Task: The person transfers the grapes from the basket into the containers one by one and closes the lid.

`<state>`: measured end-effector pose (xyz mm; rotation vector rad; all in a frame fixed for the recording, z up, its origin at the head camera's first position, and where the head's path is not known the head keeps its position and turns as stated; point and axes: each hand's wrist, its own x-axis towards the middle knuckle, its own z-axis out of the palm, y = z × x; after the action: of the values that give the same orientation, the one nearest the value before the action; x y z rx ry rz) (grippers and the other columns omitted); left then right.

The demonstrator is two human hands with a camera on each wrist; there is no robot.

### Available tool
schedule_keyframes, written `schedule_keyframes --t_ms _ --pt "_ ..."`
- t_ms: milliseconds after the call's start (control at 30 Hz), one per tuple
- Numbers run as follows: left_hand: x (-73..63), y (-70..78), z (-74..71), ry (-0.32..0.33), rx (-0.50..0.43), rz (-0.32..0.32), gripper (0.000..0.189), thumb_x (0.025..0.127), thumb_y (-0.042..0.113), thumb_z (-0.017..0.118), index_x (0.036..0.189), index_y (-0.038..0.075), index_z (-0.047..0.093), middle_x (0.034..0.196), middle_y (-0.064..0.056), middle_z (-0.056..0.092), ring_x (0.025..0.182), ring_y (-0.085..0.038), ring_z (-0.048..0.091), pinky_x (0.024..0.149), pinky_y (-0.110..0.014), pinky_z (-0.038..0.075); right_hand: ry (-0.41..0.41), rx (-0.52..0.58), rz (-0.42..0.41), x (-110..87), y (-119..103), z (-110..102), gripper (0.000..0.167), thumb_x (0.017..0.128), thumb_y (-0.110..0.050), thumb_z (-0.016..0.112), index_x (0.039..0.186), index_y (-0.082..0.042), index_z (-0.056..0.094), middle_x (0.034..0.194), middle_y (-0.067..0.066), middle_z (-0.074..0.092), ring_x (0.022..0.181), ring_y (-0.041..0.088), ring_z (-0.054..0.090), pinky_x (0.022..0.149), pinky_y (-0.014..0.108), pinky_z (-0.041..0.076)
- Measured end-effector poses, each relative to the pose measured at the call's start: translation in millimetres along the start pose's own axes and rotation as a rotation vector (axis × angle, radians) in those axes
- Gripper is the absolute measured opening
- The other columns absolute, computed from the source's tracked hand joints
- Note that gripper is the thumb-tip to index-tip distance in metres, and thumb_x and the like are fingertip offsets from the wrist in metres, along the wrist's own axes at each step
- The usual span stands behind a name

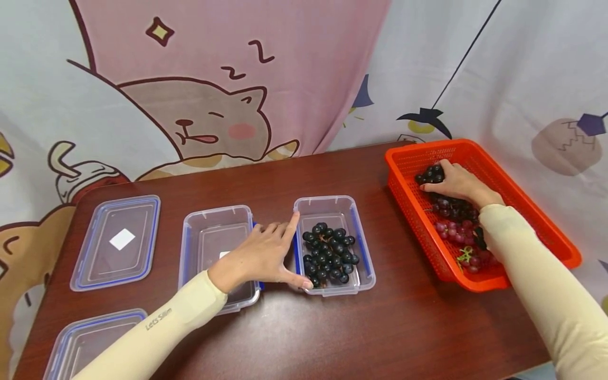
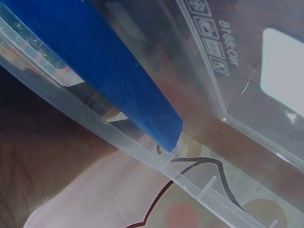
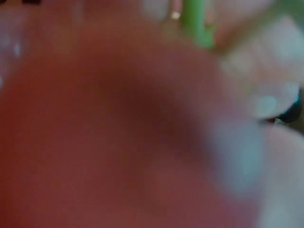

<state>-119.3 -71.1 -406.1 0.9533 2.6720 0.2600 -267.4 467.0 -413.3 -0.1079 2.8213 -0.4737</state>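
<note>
Lid [image 1: 90,343], left of the left hand [image 1: 266,256]: cut off by the head view's bottom edge, overlapped by the sleeve [image 1: 157,324]. Black grapes [image 1: 429,175], within the right hand [image 1: 453,182]: partly covered. Right-wrist view: mostly blurred.

We see grapes [image 1: 330,253] in one container [image 1: 340,291], with a basket [image 1: 480,285] to its right, another container [image 1: 190,248] and two lids [image 1: 106,253] to its left.

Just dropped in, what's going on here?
A person's right hand grips dark grapes inside a red basket, where red grapes also lie. Their left hand is spread along the left side of a clear container holding more dark grapes. A second clear container shows no grapes; two lids lie further left.
</note>
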Motion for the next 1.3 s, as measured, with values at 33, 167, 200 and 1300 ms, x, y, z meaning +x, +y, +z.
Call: schedule_keyframes --t_ms 33,167,200,1300 --pt "0.2 0.1 0.0 -0.001 -0.002 0.001 0.154 0.076 0.097 0.067 0.174 0.002 -0.003 0.166 -0.023 0.044 0.149 -0.043 0.045 0.115 -0.071 0.035 0.004 0.000 -0.001 0.2 1 0 0.099 0.101 -0.055 0.074 0.157 0.012 0.027 0.149 0.045 0.037 0.135 0.062 0.038 0.111 0.080 0.031" --pt "0.9 0.1 0.1 -0.005 -0.005 0.001 0.153 0.076 0.097 0.067 0.174 0.002 -0.003 0.166 -0.023 0.044 0.149 -0.043 0.045 0.115 -0.071 0.035 0.030 0.001 -0.009 0.3 5 0 0.098 0.101 -0.051 0.076 0.160 0.010 0.027 0.152 0.045 0.036 0.139 0.063 0.036 0.112 0.080 0.029" --pt "1.0 0.0 0.1 -0.006 -0.006 0.001 0.153 0.076 0.097 0.067 0.174 0.002 -0.003 0.166 -0.023 0.044 0.149 -0.043 0.045 0.114 -0.071 0.036 0.036 0.003 -0.012 0.0 5 0 0.097 0.101 -0.050 0.076 0.160 0.010 0.027 0.153 0.045 0.036 0.139 0.063 0.036 0.112 0.080 0.029" --pt "0.3 2.5 -2.5 -0.014 -0.010 -0.003 0.155 0.075 0.096 0.069 0.174 0.002 -0.003 0.164 -0.023 0.046 0.146 -0.044 0.047 0.112 -0.070 0.038 0.255 0.106 -0.038 -12.0 -20 -16 0.089 0.102 -0.053 0.073 0.162 0.001 0.034 0.146 0.040 0.038 0.117 0.056 0.048 0.095 0.075 0.040"
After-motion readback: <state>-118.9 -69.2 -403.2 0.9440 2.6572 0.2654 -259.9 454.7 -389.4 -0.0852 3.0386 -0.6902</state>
